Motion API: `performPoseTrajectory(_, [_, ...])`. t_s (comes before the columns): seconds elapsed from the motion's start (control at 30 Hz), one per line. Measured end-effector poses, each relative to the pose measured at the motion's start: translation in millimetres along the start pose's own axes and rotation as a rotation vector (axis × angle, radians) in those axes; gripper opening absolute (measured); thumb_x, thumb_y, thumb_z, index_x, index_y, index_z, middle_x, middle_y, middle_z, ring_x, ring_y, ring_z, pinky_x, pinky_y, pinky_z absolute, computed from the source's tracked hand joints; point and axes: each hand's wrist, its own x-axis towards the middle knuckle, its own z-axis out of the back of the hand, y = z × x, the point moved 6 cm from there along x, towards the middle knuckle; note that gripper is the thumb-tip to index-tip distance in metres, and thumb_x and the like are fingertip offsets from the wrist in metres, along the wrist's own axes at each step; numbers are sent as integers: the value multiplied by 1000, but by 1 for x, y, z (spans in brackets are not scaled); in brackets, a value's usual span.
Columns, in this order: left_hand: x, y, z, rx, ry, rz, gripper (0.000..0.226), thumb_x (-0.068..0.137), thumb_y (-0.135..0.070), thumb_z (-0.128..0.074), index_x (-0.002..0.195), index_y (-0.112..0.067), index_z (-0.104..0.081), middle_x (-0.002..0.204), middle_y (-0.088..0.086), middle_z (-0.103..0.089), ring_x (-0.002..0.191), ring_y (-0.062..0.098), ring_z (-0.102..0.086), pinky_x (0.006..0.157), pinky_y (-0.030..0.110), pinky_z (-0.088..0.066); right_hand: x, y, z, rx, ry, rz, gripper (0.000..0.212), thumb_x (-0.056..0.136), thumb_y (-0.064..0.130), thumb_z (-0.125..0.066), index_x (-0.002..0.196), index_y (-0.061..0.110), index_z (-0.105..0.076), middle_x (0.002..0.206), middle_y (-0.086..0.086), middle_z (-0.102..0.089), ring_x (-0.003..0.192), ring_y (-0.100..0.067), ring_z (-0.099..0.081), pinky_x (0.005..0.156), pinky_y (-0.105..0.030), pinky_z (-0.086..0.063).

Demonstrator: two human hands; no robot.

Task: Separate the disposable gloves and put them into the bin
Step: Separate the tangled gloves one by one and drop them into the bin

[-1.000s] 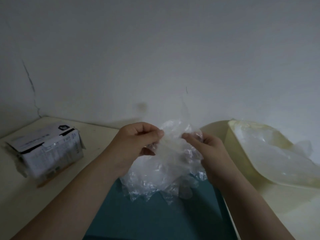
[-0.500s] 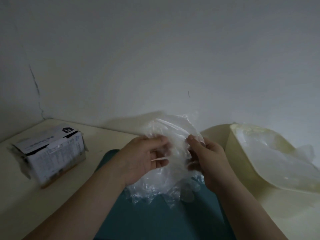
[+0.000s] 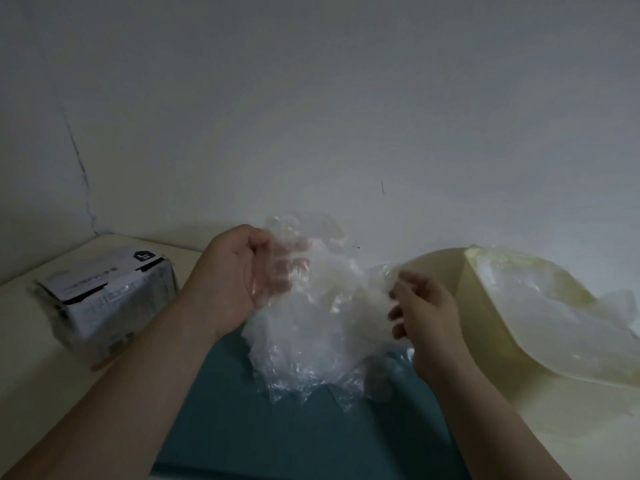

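Left hand [image 3: 239, 275] grips crinkly clump of gloves [image 3: 311, 327] above teal mat [image 3: 277, 431]; right hand [image 3: 427, 317] pinches its edge. Film blurs left fingers. Yellow bin [image 3: 446, 275] right, loose gloves [image 3: 554, 306] inside; cardboard box [image 3: 110, 299] left on desk [image 3: 31, 341].

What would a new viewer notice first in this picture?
A crumpled clump of clear gloves, centre, is held over the teal mat by the left hand and right hand. To the right stands a yellow bin with more clear film in it; far left, a white box.
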Motion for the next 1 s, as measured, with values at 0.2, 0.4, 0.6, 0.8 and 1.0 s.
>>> performPoseTrajectory(0.2, [-12,13,-23,215,257,100,27,74,-17,-57,91,0,-68,86,20,-75,69,31,-70,65,34,-45,-36,61,-16,-215,273,352,52,91,54,-69,136,29,-61,122,14,-71,113,-1,-66,98,-25,-53])
performPoseTrajectory(0.4, [-16,32,-31,599,348,22,11,94,-10,-72,84,-9,-66,76,17,-73,52,19,-62,41,24,-42,-40,39,-31,-102,777,36,87,75,82,-65,119,9,-75,113,-19,-76,108,-39,-72,103,-55,-54])
performPoseTrajectory(0.6, [-11,35,-28,885,191,-142,7,97,-14,-74,92,-9,-73,66,-4,-72,44,5,-52,42,20,-39,-35,14,-36,-51,811,-95,47,84,35,-84,103,-7,-74,99,-25,-72,88,-33,-65,85,-43,-53])
performPoseTrajectory(0.8, [-2,4,-4,1061,-29,-346,8,94,-28,-78,89,-23,-77,63,8,-69,53,7,-58,47,22,-45,-18,17,-17,-313,676,7,19,94,26,-76,90,7,-80,84,-11,-77,71,-27,-71,70,-35,-58])
performPoseTrajectory(1.0, [5,33,9,1537,259,-82,43,73,-54,-91,108,-39,-71,94,-14,-70,74,-2,-62,69,21,-49,-16,14,-13,-702,796,152,29,93,36,-76,73,17,-76,62,1,-63,56,-9,-55,63,-23,-48])
